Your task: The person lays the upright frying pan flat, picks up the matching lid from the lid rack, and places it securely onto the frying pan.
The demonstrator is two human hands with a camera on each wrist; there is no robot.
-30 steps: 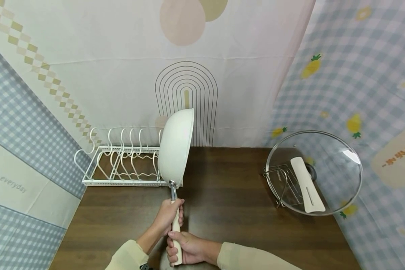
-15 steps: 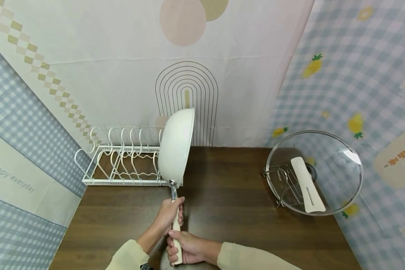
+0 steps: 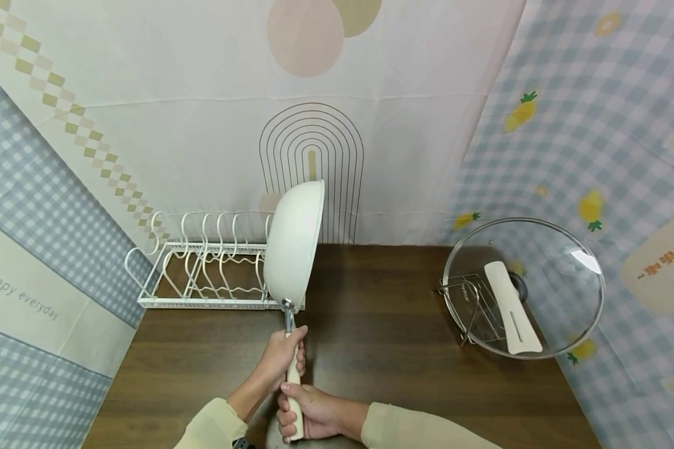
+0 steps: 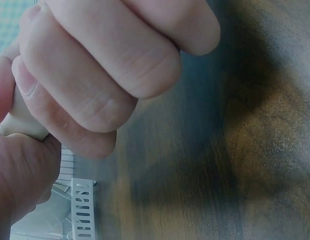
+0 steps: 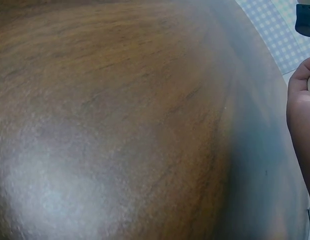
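Note:
A white wok (image 3: 292,246) stands on its side in the head view, its rim facing right and its long cream handle (image 3: 293,374) pointing toward me. It overlaps the right end of a white wire rack (image 3: 213,304); whether it rests in a slot is hidden behind the wok. My left hand (image 3: 281,358) grips the upper part of the handle, just below the metal joint. Lower down, my right hand (image 3: 314,411) grips the handle near its end. Close up in the left wrist view, the curled fingers (image 4: 95,65) of a hand wrap the handle.
On the right, a glass lid (image 3: 567,299) with a cream knob handle (image 3: 512,307) leans in a small wire stand (image 3: 466,312). Dark brown wooden tabletop (image 3: 382,349) lies between rack and stand. Patterned cloth (image 3: 404,156) encloses the back and both sides.

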